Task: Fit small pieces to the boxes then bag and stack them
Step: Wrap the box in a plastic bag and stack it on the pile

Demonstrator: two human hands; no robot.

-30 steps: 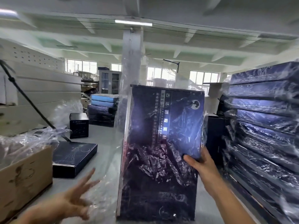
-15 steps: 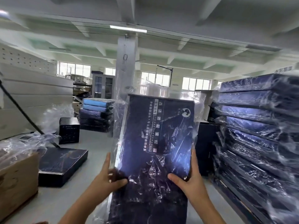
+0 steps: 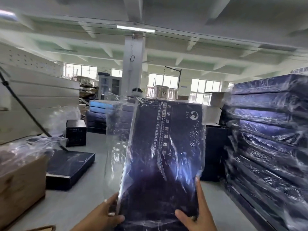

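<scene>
At centre, left fingers (image 3: 115,218) and right fingers (image 3: 200,192) clasp a dark-blue, seemingly bagged box (image 3: 166,147).

— Can you read the print (image 3: 164,129) on the box (image 3: 166,172)?
— No, blurred. Its bottom runs off the lower edge, and the stack (image 3: 266,130) at right is cut by the frame.
</scene>
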